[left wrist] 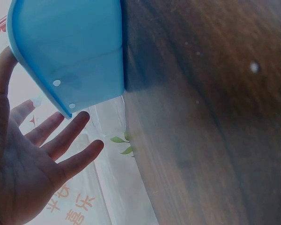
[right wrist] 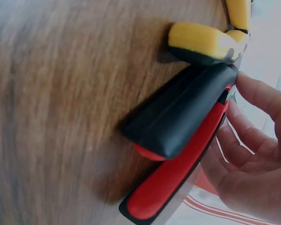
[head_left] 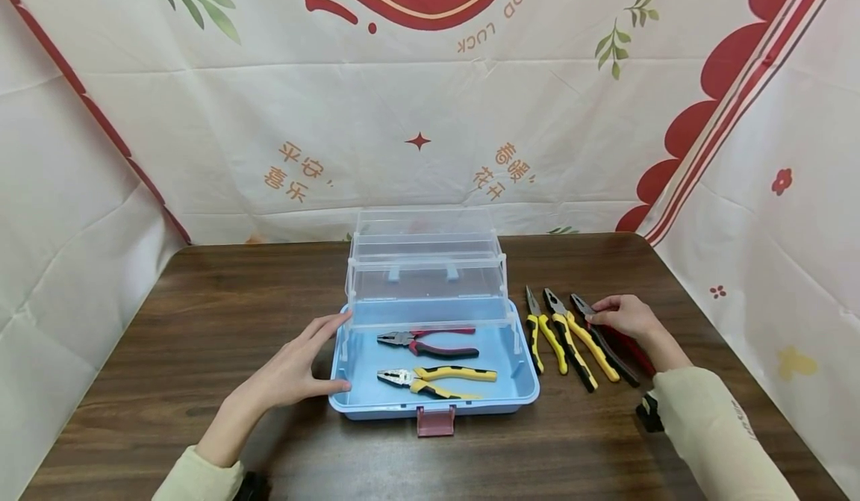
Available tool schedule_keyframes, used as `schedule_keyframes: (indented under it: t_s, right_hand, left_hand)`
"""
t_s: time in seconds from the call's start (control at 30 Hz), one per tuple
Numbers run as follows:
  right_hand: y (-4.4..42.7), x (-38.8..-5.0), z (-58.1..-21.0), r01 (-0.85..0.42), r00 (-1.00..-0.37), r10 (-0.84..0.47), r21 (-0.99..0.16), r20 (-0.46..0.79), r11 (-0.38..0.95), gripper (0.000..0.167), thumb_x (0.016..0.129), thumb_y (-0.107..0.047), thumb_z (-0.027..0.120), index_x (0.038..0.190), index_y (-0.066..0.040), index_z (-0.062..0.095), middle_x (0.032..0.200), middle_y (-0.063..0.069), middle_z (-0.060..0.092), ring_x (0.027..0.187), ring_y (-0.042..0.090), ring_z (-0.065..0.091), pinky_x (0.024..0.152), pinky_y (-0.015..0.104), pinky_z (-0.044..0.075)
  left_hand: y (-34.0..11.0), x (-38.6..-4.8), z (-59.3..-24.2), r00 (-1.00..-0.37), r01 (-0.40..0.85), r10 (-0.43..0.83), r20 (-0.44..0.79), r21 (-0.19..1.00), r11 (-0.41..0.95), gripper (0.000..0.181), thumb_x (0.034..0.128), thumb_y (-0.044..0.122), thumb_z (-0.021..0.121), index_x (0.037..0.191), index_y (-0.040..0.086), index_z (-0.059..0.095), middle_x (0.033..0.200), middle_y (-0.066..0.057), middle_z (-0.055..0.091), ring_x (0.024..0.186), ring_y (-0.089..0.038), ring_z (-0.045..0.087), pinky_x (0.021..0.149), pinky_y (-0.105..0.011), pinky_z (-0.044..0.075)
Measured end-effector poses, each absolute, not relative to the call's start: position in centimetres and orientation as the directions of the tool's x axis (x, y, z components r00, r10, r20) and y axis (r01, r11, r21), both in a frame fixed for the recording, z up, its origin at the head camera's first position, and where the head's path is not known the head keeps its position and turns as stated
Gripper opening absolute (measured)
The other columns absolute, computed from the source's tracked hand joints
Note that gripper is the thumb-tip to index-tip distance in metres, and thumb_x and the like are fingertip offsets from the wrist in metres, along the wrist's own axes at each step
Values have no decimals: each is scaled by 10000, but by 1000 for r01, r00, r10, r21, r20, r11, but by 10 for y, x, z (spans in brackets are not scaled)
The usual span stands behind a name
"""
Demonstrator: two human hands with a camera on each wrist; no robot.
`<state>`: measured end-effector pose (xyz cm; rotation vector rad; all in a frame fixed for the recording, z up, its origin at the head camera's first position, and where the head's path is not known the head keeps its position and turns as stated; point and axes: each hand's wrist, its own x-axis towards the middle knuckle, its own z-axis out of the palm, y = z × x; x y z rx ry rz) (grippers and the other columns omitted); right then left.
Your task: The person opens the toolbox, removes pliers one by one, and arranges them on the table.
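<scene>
An open light-blue toolbox sits mid-table. Inside lie red-and-black pliers and, nearer its front, yellow-and-black pliers. My left hand touches the box's left side, thumb at the rim and fingers spread fairly straight, as the left wrist view shows. To the right of the box, my right hand pinches another pair of red-and-black pliers near the pivot. Their handles point toward me and appear low at the tabletop; whether they are lifted I cannot tell.
Between box and right hand lie yellow-and-black long-nose pliers and larger yellow-and-black pliers. The box's clear lid with its trays stands raised behind. A reddish latch hangs in front. A printed cloth backs the wooden table.
</scene>
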<state>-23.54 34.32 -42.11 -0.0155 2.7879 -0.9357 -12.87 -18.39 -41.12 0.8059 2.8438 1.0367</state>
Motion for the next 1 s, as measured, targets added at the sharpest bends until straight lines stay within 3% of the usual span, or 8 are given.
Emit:
schedule_keyframes:
  t_s: [0.13, 0.27, 0.37, 0.57, 0.77, 1.0]
  right_hand:
    - [340, -234, -414, 29, -992, -47, -589, -113, 808, 417, 784, -276, 650, 1027, 58, 591, 939, 187, 585, 844, 324, 518, 690, 428, 411]
    - [325, -235, -403, -12, -999, -29, -675, -13, 738, 435, 801, -349, 634, 1062, -4, 584, 914, 114, 601, 759, 291, 549, 591, 458, 433]
    - [303, -233, -383, -84, -995, -99, -756, 25, 650, 460, 806, -389, 621, 1094, -34, 569, 963, 106, 589, 767, 281, 544, 565, 432, 452]
    - [249, -221, -337, -249, -941, -333, -787, 59, 564, 403, 836, -339, 599, 1119, -54, 562, 1026, 104, 575, 889, 269, 542, 717, 360, 456]
    - [193, -214, -316, -352, -814, -580, -827, 38, 439, 318, 852, -210, 599, 1110, -26, 570, 968, 94, 597, 855, 248, 576, 724, 366, 460]
    - [132, -205, -322, -325, -564, -821, -890, -90, 321, 324, 863, -136, 580, 1130, 43, 538, 986, 126, 603, 876, 219, 579, 727, 352, 461]
  left_hand:
    - [-184, -129, -411, -866, 468, 473, 164, 600, 649, 934, 676, 360, 754, 1414, 228, 197, 1331, -44, 306, 1132, -258, 413, 842, -472, 368]
    - [-184, -129, -410, -867, 466, 471, 163, 599, 651, 931, 677, 359, 754, 1414, 227, 200, 1329, -47, 308, 1131, -259, 414, 842, -474, 367]
    - [-184, -129, -409, -869, 461, 468, 157, 600, 654, 931, 677, 356, 755, 1414, 227, 201, 1329, -52, 308, 1131, -263, 413, 843, -478, 366]
    - [-183, -128, -410, -872, 455, 466, 151, 603, 655, 932, 676, 358, 755, 1414, 222, 202, 1332, -54, 305, 1130, -254, 413, 844, -477, 365]
    - [-183, -128, -409, -872, 454, 466, 149, 601, 658, 932, 676, 371, 752, 1414, 224, 201, 1337, -60, 299, 1131, -254, 410, 847, -482, 362]
    - [-183, -128, -410, -870, 460, 467, 158, 603, 652, 930, 677, 354, 755, 1413, 226, 202, 1338, -53, 297, 1134, -266, 410, 844, -483, 362]
